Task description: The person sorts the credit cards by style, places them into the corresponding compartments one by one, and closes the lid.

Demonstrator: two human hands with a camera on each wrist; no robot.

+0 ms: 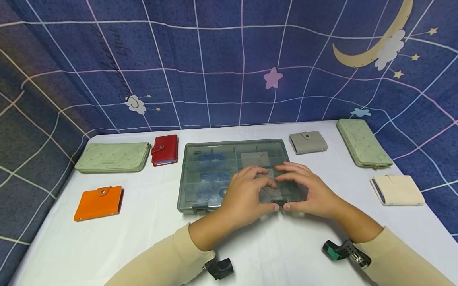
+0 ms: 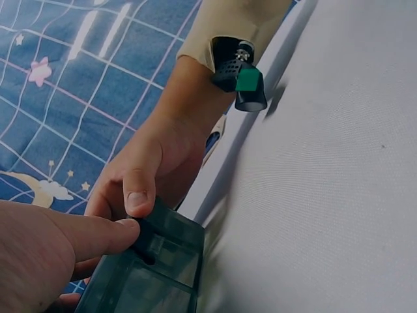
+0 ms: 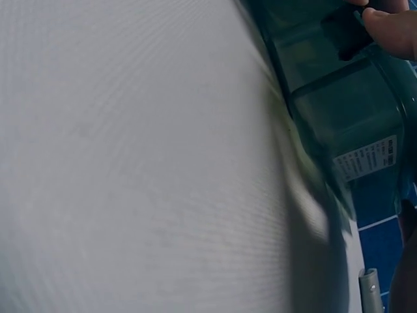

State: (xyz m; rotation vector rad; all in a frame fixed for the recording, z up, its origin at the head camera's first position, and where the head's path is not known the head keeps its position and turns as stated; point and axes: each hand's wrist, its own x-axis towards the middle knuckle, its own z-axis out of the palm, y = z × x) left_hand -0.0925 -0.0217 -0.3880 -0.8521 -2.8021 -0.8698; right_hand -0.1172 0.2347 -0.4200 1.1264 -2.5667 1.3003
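A translucent grey-green compartment box lies on the white table, its lid down. Through the lid show blue cards marked VIP on the left and pale cards on the right. My left hand arches over the right half, fingers on the lid and thumb at the front edge. Facing it, my right hand grips the front right corner area with curved fingers. Both thumbs meet at a dark latch in the left wrist view. Another front latch sits at the left.
Left of the box lie a green wallet, a red card holder and an orange one. To the right are a grey card holder, a green wallet and a cream card holder. A patterned blue cloth hangs behind.
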